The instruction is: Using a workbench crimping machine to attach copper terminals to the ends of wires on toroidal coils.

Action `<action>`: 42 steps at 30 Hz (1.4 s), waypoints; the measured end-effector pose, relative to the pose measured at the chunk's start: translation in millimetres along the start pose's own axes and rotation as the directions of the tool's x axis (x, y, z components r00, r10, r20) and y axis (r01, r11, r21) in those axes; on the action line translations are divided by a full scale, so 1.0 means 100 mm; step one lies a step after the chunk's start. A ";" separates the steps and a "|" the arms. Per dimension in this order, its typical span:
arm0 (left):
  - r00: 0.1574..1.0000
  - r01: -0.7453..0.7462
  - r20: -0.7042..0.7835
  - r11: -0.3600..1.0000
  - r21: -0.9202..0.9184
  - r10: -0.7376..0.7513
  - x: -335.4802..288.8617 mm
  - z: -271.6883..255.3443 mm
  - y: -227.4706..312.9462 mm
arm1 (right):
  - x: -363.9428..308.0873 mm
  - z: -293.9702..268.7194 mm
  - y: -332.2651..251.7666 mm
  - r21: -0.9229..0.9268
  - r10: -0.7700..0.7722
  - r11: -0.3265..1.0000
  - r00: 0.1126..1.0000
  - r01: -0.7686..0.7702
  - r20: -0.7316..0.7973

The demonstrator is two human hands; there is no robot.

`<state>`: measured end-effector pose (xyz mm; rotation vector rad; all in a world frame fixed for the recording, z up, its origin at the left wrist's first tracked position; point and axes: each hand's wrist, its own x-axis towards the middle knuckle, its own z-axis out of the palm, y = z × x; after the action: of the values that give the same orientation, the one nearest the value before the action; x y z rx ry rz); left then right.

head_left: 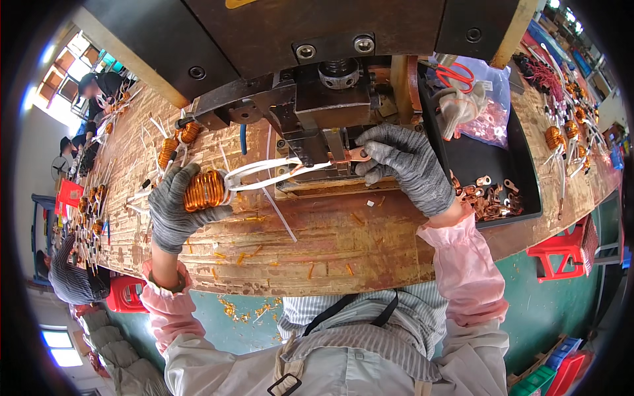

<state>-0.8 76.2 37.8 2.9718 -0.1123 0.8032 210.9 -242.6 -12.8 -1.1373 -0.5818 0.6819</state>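
My left hand (177, 206), in a grey knit glove, is closed round a toroidal coil (204, 190) wound with copper-coloured wire. Two white sleeved leads (271, 173) run from the coil to the right, into the jaws of a dark metal press (323, 125). At those jaws my gloved right hand (403, 162) pinches a copper cable lug (357, 154) between thumb and fingers. The lug lies level, its flat holed end toward my fingers. One lead's tip meets the lug's barrel; how far it goes in is hidden by the press.
At right, a black tray (528, 191) holds loose copper lugs (489, 198) and a plastic bag (489, 105). More coils (169, 148) lie behind my left hand. Wire scraps litter the wooden table (290, 264). Red stools (561, 254) stand beyond its edge; other people sit at far left.
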 end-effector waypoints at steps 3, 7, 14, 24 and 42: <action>0.998 -0.015 -0.055 1.000 0.006 0.015 -0.01 0.00 -0.01 | 0.01 0.01 0.00 0.014 -0.015 1.000 1.000 0.015 0.022; 0.997 -0.033 -0.074 0.999 0.033 0.036 0.01 -0.02 0.00 | 0.01 0.00 0.03 -0.026 -0.040 0.999 0.999 0.040 -0.003; 0.999 0.039 -0.034 0.999 0.005 -0.038 0.03 -0.03 -0.03 | 0.05 0.03 0.02 -0.027 -0.024 0.999 0.999 0.023 -0.043; 0.999 -0.030 -0.044 0.999 0.031 0.032 0.06 0.00 -0.14 | 0.04 -0.05 0.00 -0.043 0.001 0.999 0.998 -0.003 -0.060; 0.998 -0.046 -0.039 0.994 0.099 0.050 0.07 0.01 -0.15 | -0.04 -0.70 -0.06 -0.291 -0.190 0.953 0.907 0.080 -0.375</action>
<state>7.2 90.5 40.0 3.0528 -0.1473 0.9008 260.3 -290.0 -29.9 -1.4308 -0.4036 0.2359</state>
